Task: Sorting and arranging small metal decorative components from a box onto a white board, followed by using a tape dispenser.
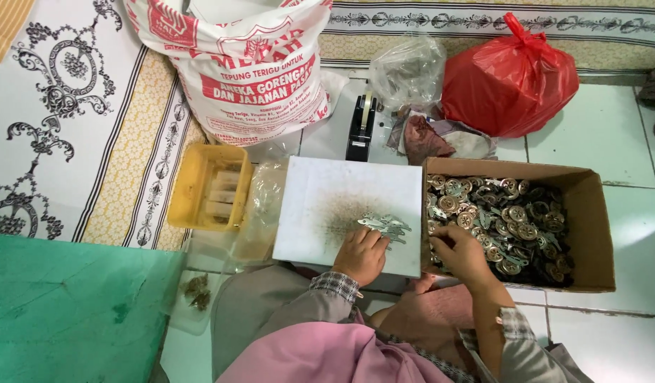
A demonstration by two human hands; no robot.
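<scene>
- Head view: left hand (361, 255), fingers curled loosely, rests on white square board (320, 213), fingertips touching small pile of flat silvery metal pieces (384, 225).
- Right hand (464, 254), fingers bent, reaches into brown cardboard box (590, 213) of round metal parts (512, 220); grasp unclear, fingertips hidden.
- Both forearms cut off below.

Red bag (510, 78), yellow tray (200, 186) (white board (327, 206) speckled grey).

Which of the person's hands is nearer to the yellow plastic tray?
Left. The left hand rests on the white board, which lies beside the yellow plastic tray. The right hand is farther away, reaching into the cardboard box of metal pieces.
</scene>
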